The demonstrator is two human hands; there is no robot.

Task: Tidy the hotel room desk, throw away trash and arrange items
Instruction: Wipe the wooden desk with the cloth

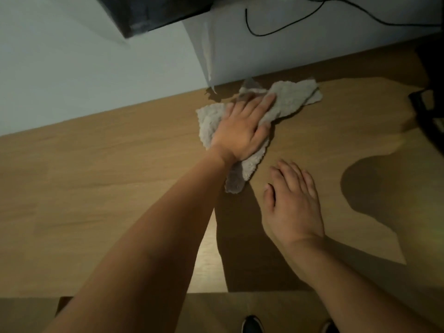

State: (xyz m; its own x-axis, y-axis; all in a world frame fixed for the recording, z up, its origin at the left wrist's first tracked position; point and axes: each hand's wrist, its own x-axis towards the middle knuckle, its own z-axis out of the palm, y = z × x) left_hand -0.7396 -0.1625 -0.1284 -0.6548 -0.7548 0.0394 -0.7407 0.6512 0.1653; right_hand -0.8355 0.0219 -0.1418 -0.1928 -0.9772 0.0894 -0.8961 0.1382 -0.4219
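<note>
1. Wooden desk against pale wall, black cable hanging.
2. Grey cloth (crumpled, fluffy) near desk's back edge.
3. Left hand flat, pressing cloth; right hand relaxed, empty.

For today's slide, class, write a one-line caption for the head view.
Left hand presses a grey cloth on the wooden desk; right hand rests open beside it.

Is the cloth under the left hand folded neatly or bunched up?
Bunched up. The cloth lies crumpled in uneven folds on the desk, with ragged ends sticking out past the flat left hand pressing it.
</note>
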